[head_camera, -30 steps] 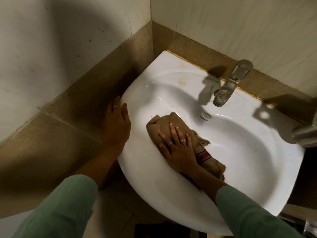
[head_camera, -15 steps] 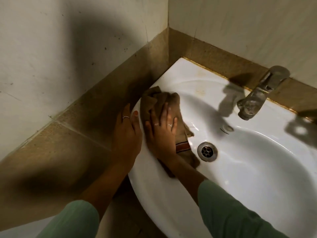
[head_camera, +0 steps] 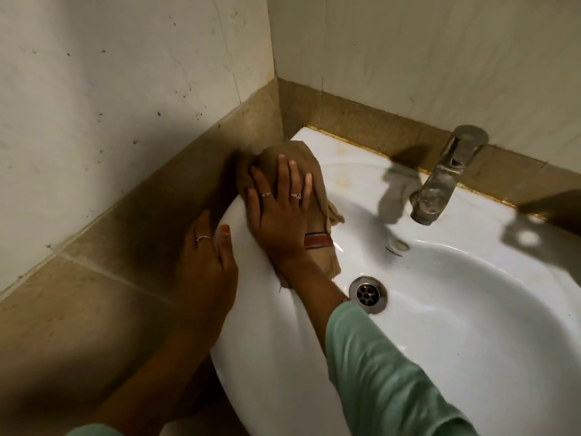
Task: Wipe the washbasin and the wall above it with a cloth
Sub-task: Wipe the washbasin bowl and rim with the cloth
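The right hand [head_camera: 279, 209] lies flat, fingers spread wide, pressing the brown cloth [head_camera: 301, 171] onto the rim of the basin [head_camera: 471, 325] at centre frame, close to the wall corner. The cloth's far end bunches against the brown tile [head_camera: 195, 171] at the upper left of the rim; its striped end trails toward the drain [head_camera: 367, 293]. The left hand [head_camera: 206, 262] grips the rim's outer edge just left of the cloth, thumb on top and fingers curled loosely over the side. To wipe this stretch well, keep the palm flat so the pressure spreads across the cloth, and work it right into the seam where rim meets tile, since grime likely collects there. The yellowish marks further along the rim toward the tap [head_camera: 446, 174] probably want firmer passes. The speckled wall [head_camera: 110, 73] above looks unwiped.
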`<state>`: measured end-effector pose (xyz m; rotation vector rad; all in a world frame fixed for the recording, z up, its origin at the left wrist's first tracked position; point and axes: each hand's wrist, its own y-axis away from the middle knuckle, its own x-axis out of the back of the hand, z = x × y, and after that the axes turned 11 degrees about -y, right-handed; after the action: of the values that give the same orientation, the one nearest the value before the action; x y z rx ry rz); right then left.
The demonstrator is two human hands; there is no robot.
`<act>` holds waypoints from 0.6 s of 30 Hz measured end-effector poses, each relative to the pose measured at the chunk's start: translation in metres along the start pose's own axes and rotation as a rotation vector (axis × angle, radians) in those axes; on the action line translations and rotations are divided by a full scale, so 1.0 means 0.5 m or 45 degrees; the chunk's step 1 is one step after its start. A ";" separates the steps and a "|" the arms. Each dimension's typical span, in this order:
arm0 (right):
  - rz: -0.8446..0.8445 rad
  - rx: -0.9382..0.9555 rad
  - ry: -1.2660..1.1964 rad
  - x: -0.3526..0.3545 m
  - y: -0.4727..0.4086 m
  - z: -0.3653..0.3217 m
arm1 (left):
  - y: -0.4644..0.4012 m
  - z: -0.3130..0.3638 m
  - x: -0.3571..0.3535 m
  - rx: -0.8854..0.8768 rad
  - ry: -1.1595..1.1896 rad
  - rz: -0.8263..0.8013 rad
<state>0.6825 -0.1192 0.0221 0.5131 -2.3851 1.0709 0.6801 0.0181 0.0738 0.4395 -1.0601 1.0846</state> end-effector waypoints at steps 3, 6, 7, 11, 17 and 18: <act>-0.078 0.152 0.259 0.025 -0.039 0.052 | 0.003 -0.001 0.001 -0.095 -0.085 0.023; -0.253 0.093 0.510 0.068 -0.045 0.074 | 0.003 -0.006 0.003 -0.115 -0.146 0.002; -0.313 0.055 0.591 0.087 -0.040 0.081 | 0.002 -0.006 0.003 -0.110 -0.154 -0.016; -0.366 -0.060 0.761 0.169 0.004 0.106 | 0.004 0.003 0.010 -0.077 -0.140 -0.073; -0.315 -0.294 0.828 0.216 0.035 0.093 | 0.004 0.011 0.016 -0.065 -0.126 -0.102; -0.318 -0.307 0.824 0.213 0.030 0.092 | 0.005 0.010 0.015 -0.078 -0.157 -0.093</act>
<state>0.5756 -0.1602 0.0457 0.3044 -1.7874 0.6873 0.6759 0.0192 0.0822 0.4975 -1.1741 0.9675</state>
